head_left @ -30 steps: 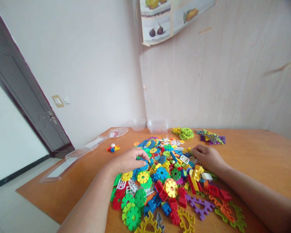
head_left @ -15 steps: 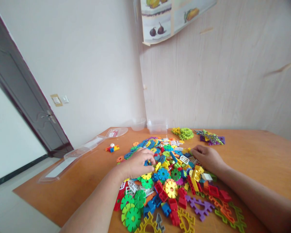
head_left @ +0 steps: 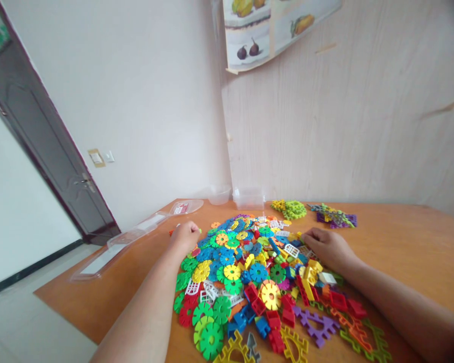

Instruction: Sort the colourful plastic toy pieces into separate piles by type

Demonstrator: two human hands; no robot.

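My left hand (head_left: 185,237) is closed at the left side of the toy pile, with a bit of a small yellow-green plastic piece (head_left: 200,231) showing at its fingertips. Behind it, a small assembly of building blocks (head_left: 171,232) is mostly covered; only an orange edge peeks out. My right hand (head_left: 327,246) rests at the pile's right edge, fingers curled, beside a small yellow block (head_left: 298,235); what lies in its fingers is hidden. Between the hands spreads a heap of slotted discs (head_left: 232,272), white lattice windows (head_left: 291,250) and red blocks (head_left: 274,320).
Clear plastic lids (head_left: 94,262) lie along the table's left edge. Clear tubs (head_left: 248,198) stand against the wall. Joined green pieces (head_left: 294,209) and a purple-grey cluster (head_left: 335,218) sit at the back right. Purple (head_left: 317,325) and yellow notched frames (head_left: 294,345) lie in front.
My left hand has moved from over the discs to the left, out to the small block assembly, and now shows a yellow-green piece. My right hand stays in place. The view has shifted slightly.
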